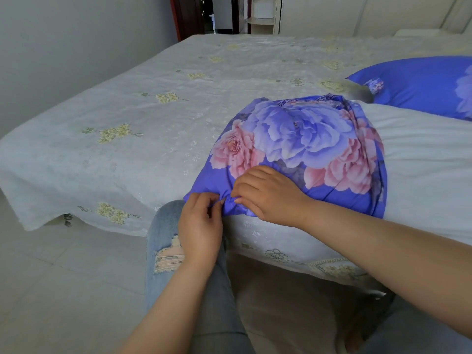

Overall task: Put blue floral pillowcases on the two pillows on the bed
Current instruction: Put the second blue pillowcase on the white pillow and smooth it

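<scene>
A white pillow (424, 159) lies at the near edge of the bed, its left part covered by a blue floral pillowcase (301, 139) bunched up around it. The right part of the pillow is bare. My left hand (200, 226) pinches the pillowcase's near corner at the bed edge. My right hand (268, 195) pinches the same corner fabric just to the right, fingertips close to the left hand's. A second pillow in a blue floral pillowcase (419, 85) lies farther back at the right.
The bed (153, 118) has a white sheet with small yellow flower prints. Its left corner hangs over a light tiled floor (63, 290). My legs in ripped jeans (166, 251) stand against the bed edge. A doorway (219, 14) opens beyond the bed.
</scene>
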Tool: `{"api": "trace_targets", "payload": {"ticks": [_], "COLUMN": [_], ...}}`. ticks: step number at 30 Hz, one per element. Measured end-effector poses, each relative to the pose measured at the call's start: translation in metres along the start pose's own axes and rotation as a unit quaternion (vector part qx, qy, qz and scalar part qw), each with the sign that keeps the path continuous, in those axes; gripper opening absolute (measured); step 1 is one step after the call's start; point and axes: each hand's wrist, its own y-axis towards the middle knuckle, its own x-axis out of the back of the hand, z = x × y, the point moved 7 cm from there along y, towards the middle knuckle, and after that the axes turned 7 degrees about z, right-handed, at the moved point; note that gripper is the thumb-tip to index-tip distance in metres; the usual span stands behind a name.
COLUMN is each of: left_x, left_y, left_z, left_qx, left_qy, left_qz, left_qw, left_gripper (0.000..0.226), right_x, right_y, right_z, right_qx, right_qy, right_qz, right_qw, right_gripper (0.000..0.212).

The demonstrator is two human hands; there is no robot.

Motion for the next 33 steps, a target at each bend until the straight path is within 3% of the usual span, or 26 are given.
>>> {"api": "trace_targets", "payload": {"ticks": [3,7,10,12,15,17,19,22,24,28,33], "left_x": [-0.005,-0.006,0.006,0.010,-0.008,-0.021,-0.024,-0.027,-0.033,-0.043,-0.040], "left_y": [-0.011,-0.010,0.012,0.035,0.068,0.082,0.095,0.110,0.116,0.125,0.137], "left_z": [0.000,-0.002,0.005,0.016,0.031,0.031,0.025,0.004,-0.008,-0.021,-0.033], "left_qx": [-0.037,-0.071,-0.023,0.037,0.112,0.153,0.170,0.148,0.121,0.045,0.019], "left_qy": [0.046,-0.001,-0.062,-0.020,0.039,-0.031,-0.091,-0.075,0.006,0.171,0.159], "left_qz": [0.026,0.053,0.016,0.011,0.154,0.237,0.244,0.250,0.291,0.349,0.239], "left_qw": [0.998,0.996,0.998,0.999,0.981,0.959,0.950,0.954,0.949,0.920,0.958], "left_gripper": [0.006,0.024,0.025,0.028,0.038,0.054,0.066,0.056,0.051,0.044,0.027], "right_x": [-0.006,-0.009,-0.007,-0.004,0.005,0.010,0.012,0.010,0.014,0.030,0.047], "right_y": [0.001,0.003,0.002,0.001,0.000,0.000,0.000,0.001,-0.005,-0.050,-0.115], "right_z": [0.000,0.002,0.001,0.001,0.000,-0.002,-0.003,-0.004,-0.009,-0.023,-0.031], "right_qx": [-0.001,0.014,0.020,0.010,-0.028,-0.051,-0.068,-0.078,-0.116,-0.266,-0.402], "right_qy": [-0.041,-0.079,-0.096,-0.106,-0.115,-0.117,-0.111,-0.082,-0.041,-0.016,-0.047], "right_qz": [0.004,-0.004,-0.018,-0.028,-0.062,-0.080,-0.082,-0.063,-0.072,-0.172,-0.256], "right_qw": [0.999,0.997,0.995,0.994,0.991,0.989,0.988,0.992,0.990,0.948,0.878], "right_gripper": [0.017,0.007,0.006,0.004,0.012,0.017,0.018,0.019,0.021,0.014,0.011]}}
